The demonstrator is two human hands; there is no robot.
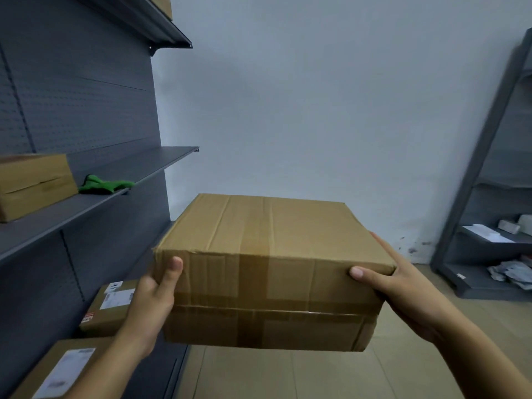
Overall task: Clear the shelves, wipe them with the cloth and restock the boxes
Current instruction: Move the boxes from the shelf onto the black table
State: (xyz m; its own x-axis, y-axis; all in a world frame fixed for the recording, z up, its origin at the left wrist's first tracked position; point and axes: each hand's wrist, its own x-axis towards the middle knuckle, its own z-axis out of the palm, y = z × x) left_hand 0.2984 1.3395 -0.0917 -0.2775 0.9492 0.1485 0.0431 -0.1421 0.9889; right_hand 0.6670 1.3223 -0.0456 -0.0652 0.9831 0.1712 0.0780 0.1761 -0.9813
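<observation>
A large taped cardboard box (267, 254) is held up in front of me, off any surface. My left hand (152, 300) grips its left side, thumb on the front face. My right hand (403, 292) grips its right side the same way. To the left stands a grey shelf unit; its middle shelf (95, 203) carries a green cloth (103, 184) and another cardboard box (34, 185) at the left edge of view. The right half of that shelf is bare.
Two labelled boxes (112, 306) (63, 370) lie low on the left by the unit's base. A box (164, 7) sits on the top shelf. A second grey rack (489, 226) with papers stands at the right against the white wall. Tan floor lies between.
</observation>
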